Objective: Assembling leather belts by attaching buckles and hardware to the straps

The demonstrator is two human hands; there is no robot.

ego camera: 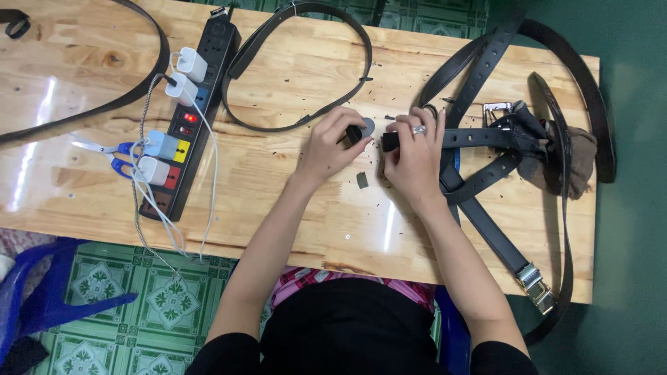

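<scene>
belt strap: black leather with a row of punched holes, lying flat and running left to right across the right part of the worktop.
strap end: cut square and dark, pinched at the strap's left tip near the worktop's middle.
small grey piece: rounded and flat, held just left of the strap end and close beside it.
</scene>
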